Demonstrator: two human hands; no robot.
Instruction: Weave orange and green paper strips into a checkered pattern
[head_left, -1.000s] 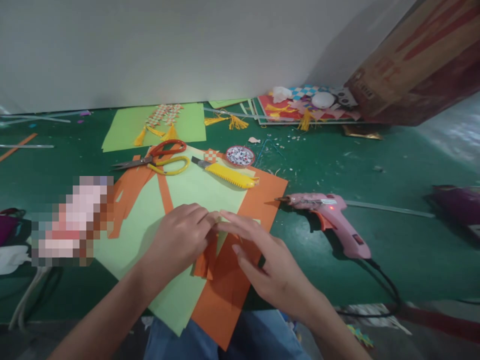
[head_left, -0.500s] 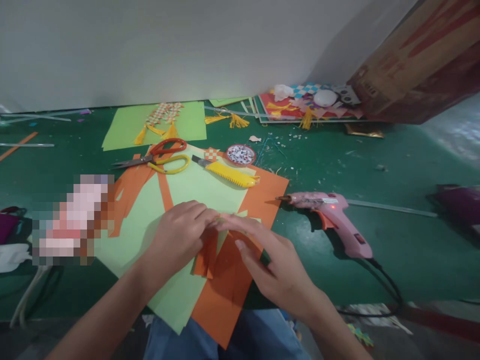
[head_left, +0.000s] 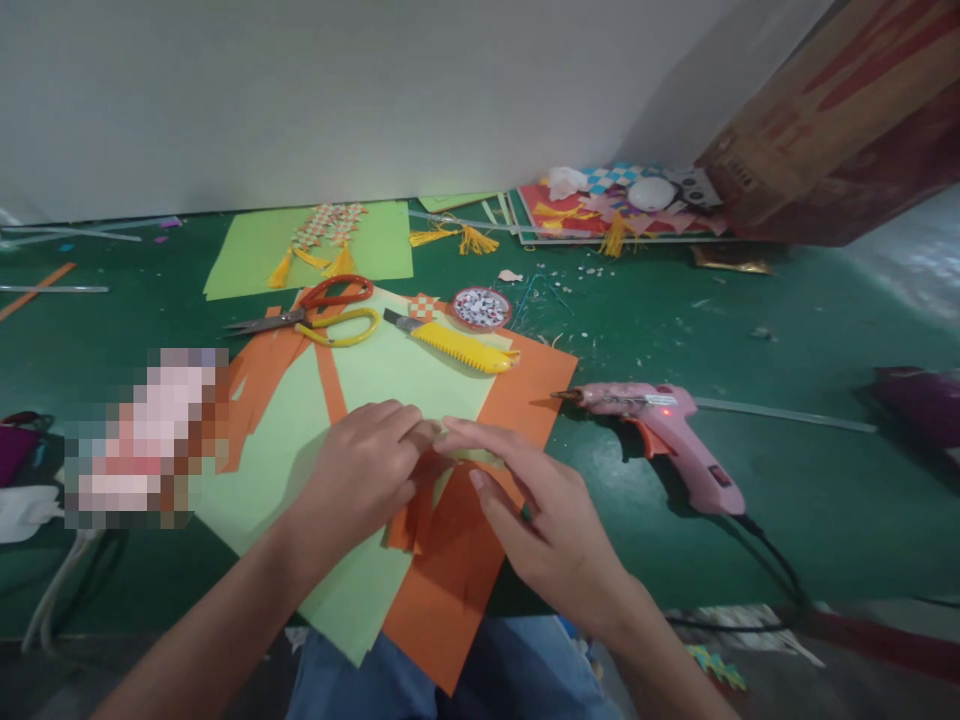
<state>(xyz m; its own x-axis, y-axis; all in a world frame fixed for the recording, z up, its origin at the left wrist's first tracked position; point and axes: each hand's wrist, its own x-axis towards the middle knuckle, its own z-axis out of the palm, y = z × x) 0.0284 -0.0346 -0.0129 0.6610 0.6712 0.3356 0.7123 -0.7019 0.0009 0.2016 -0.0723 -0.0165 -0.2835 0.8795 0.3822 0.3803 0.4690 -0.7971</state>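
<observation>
My left hand point(head_left: 375, 450) is closed around a small bundle of paper strips, its fingertips bent over their upper end. Orange strips point(head_left: 405, 530) hang below those fingers, with a pale green strip point(head_left: 444, 485) beside them. Against the left fingertips rests the index fingertip of my right hand point(head_left: 544, 510). The right thumb stands apart from that finger, and a bit of green paper shows in the gap. My fingers hide the spot where the strips meet. Under both hands lie pale green sheets point(head_left: 277, 500) and an orange sheet point(head_left: 450, 620).
Scissors point(head_left: 315, 315), a yellow cutter knife point(head_left: 461, 347) and a dish of googly eyes point(head_left: 481, 308) lie beyond my hands. To the right is a pink glue gun point(head_left: 675, 430), its light on and cord trailing. A woven piece with yellow tassels point(head_left: 326, 235) lies farther back.
My right fingers have shifted slightly over the strips, and the green ends that stuck out above them are now covered. The left hand has barely moved.
</observation>
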